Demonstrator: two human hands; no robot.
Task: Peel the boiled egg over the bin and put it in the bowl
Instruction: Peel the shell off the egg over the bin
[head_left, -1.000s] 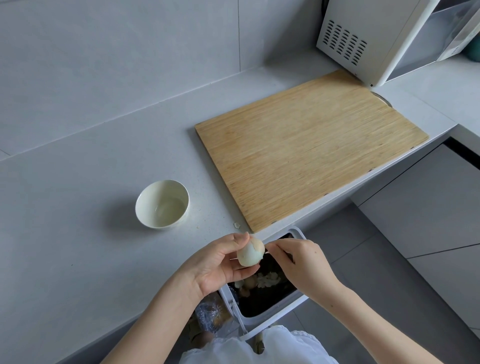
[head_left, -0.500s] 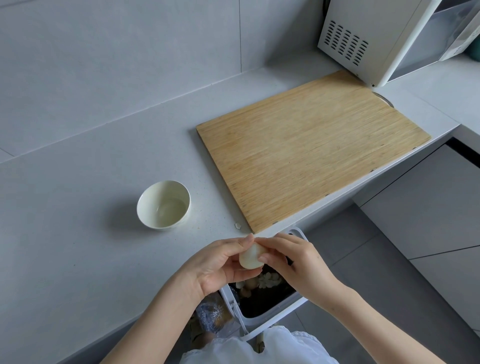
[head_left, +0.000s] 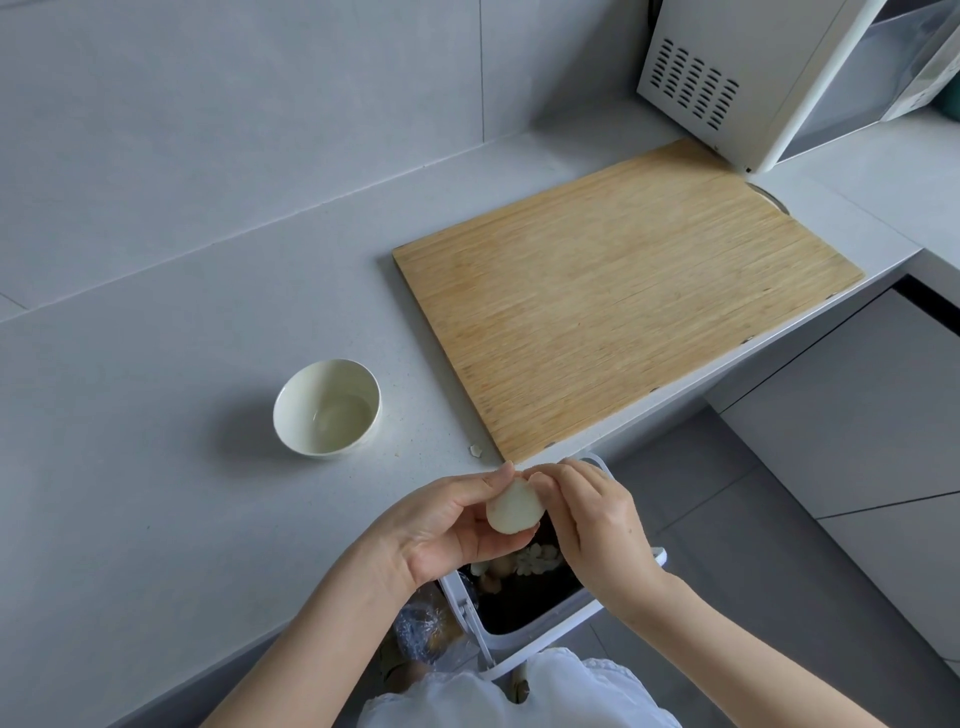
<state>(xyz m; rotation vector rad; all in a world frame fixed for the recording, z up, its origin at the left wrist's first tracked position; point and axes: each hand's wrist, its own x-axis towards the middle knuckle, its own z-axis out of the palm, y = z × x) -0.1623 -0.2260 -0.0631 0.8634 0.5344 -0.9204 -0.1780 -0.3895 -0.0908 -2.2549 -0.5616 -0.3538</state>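
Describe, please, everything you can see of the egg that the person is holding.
The egg is off-white, smooth and matte, its visible side bare of shell; the far side is hidden. Its narrower end is uppermost in the view, and it hangs above the open bin. The left hand grips it from the left and below, and fingers of the right hand pinch at its upper right.

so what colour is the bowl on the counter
Pale cream, off-white inside and out; the bowl shows best in the head view.
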